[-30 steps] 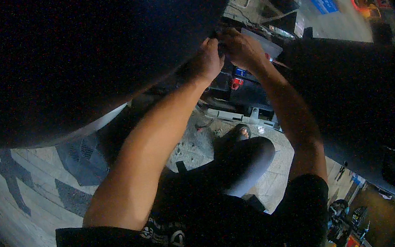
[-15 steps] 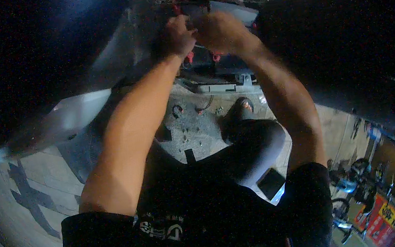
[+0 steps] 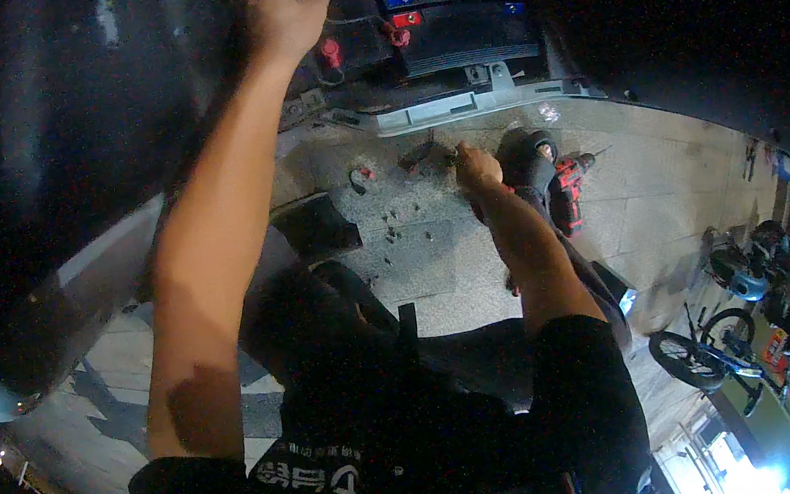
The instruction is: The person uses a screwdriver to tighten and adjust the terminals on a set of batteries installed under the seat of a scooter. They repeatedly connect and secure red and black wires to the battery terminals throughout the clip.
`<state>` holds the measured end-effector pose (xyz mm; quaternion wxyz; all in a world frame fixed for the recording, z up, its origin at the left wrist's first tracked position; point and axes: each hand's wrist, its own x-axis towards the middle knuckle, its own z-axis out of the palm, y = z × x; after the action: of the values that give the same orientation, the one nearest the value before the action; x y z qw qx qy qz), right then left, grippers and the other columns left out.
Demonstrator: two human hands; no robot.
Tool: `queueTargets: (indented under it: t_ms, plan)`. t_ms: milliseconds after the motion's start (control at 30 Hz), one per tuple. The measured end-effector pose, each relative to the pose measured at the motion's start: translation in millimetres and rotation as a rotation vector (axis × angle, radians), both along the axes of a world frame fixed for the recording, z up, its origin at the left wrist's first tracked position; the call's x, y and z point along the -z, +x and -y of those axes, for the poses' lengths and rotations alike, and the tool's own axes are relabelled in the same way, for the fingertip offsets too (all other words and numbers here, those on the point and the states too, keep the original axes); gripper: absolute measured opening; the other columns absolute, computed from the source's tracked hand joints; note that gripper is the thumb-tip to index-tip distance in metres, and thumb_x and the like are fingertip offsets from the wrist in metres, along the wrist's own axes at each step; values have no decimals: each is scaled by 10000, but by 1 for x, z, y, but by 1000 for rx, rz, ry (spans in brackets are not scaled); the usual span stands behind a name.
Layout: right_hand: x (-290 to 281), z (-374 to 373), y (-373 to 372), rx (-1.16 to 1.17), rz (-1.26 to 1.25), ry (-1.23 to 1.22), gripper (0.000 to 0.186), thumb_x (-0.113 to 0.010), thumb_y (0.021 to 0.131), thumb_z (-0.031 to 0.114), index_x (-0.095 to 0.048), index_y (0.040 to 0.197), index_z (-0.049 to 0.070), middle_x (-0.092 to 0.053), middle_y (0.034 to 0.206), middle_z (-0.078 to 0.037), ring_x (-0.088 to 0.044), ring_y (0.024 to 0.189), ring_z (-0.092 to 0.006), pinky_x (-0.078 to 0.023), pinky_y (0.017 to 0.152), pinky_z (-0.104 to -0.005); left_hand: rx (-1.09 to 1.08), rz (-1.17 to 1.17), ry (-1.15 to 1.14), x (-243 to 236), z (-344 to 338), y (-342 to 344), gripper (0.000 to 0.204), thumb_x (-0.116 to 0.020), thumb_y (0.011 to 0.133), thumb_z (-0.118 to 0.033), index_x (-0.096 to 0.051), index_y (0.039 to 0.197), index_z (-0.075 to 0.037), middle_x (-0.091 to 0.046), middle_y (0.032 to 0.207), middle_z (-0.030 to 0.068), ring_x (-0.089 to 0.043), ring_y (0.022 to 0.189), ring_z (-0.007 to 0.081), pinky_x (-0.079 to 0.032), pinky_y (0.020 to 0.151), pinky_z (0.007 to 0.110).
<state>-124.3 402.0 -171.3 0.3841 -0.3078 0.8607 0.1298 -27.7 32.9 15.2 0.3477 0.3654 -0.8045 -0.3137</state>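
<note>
My left hand [image 3: 283,12] is raised to the left of a row of black batteries [image 3: 461,35] with red and blue terminal blocks. Its fingers curl around something dark that I cannot make out. Below it hang a red-capped cable end [image 3: 330,52] and a second red cap [image 3: 399,36] by the battery edge. My right hand [image 3: 479,168] is low over the paving, in front of the pale metal sill [image 3: 432,112]. Its fingers are closed, and what they hold, if anything, is too small to name. A dark strip [image 3: 418,156] lies just left of it.
A red and black cordless drill [image 3: 569,194] lies right of my foot. Several small dark fasteners [image 3: 392,227] and a curved black and red piece [image 3: 360,180] are scattered on the paving. A dark body panel [image 3: 111,236] rises at left. A bicycle [image 3: 702,350] stands at lower right.
My hands were together over the batteries and have come apart. The right has dropped to the paving; the left stays up. The batteries now show, and the view has shifted.
</note>
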Motion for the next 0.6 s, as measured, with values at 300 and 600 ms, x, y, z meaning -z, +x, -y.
queueTargets:
  t_ms: [300, 600]
  plan:
    - [19, 31, -10, 21, -32, -7, 335, -618, 867, 231, -626, 1173, 95, -698, 1092, -137, -674, 1029, -334, -551, 850, -436, 56, 59, -73, -15, 4, 12, 333, -754, 777, -167, -643, 1059, -28, -683, 995, 135, -646, 922, 265, -501, 859, 383]
    - [-80, 41, -1, -426, 248, -37, 292, -632, 774, 248, -694, 1015, 96, -694, 1033, -170, -666, 967, -377, -552, 792, -466, 466, 386, -373, -44, -54, 10, 361, -734, 762, -157, -689, 1119, -186, -591, 1111, 94, -524, 1087, 331, -412, 908, 471]
